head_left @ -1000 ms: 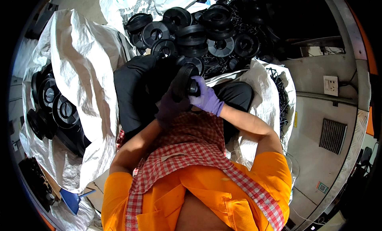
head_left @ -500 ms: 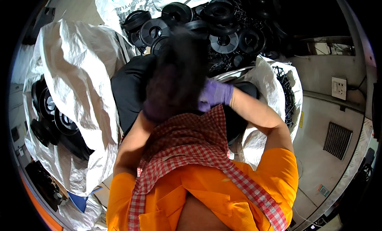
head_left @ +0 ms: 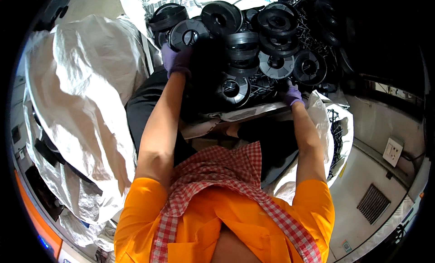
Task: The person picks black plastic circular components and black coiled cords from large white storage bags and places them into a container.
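My left hand (head_left: 176, 62), in a purple glove, reaches forward to the lower edge of a grey-faced reel (head_left: 189, 33) on the left of the pile. Its fingers run into deep shadow, so I cannot see whether they grip anything. My right hand (head_left: 292, 95), gloved alike, is at the pile's near right edge, below a black reel (head_left: 310, 68) and a paler grey reel (head_left: 276, 66). Its fingers are mostly lost against dark parts. Between the hands lie another grey-rimmed reel (head_left: 234, 90) and thin black sticks (head_left: 262, 87).
A large white woven sack (head_left: 86, 82) stands at my left with dark reels inside. Another white sack (head_left: 346, 127) at my right holds black sticks. More black reels (head_left: 221, 18) are heaped ahead. A wall socket (head_left: 392, 151) and a vent (head_left: 374, 203) are at far right.
My hands were together near my lap around a blurred dark object. They have parted and stretched forward to the pile, left hand to the left, right to the right. The view has shifted.
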A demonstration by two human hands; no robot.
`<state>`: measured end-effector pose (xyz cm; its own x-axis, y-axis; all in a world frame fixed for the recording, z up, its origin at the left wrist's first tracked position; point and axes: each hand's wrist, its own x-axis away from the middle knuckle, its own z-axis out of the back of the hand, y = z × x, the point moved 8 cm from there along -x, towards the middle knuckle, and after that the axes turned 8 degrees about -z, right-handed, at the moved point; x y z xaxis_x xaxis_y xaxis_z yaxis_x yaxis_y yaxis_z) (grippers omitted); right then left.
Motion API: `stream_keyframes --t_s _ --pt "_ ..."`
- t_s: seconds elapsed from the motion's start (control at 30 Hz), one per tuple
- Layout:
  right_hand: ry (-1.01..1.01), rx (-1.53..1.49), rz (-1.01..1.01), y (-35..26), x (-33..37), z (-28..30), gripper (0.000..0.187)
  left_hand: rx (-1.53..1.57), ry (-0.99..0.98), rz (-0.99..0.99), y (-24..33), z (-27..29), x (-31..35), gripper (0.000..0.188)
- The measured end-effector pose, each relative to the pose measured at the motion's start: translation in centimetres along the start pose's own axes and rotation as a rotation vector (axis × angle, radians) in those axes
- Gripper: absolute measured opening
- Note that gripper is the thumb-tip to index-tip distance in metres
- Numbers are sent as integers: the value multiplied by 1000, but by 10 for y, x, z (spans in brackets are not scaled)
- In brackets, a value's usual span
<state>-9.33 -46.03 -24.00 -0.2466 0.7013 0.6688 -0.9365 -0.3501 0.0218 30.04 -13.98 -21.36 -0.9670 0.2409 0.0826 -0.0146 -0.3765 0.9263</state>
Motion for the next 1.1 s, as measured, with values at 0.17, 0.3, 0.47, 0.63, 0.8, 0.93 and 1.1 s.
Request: stream_keyframes --t_s 0.17,0.3,0.47,0.63,0.8,0.93,1.1 --pt "162 -80 -85 25 1 11 81 -364 -491 56 -18 -67 33 72" --pt "252 -169 -74 2 28 38 76 -360 -714 84 -16 -91 61 66" --pt "532 -625 226 -35 92 72 69 416 -486 309 45 -56 100 58" --pt "310 -950 723 -147 227 58 59 849 -493 -120 156 -10 187 54" --pt "122 -894 924 -160 291 27 63 511 -797 180 167 28 251 49" --pt "298 -526 1227 -155 341 33 58 409 -1086 450 175 48 263 40" --pt "444 -52 1519 -149 360 21 49 367 -1245 305 181 50 271 33"
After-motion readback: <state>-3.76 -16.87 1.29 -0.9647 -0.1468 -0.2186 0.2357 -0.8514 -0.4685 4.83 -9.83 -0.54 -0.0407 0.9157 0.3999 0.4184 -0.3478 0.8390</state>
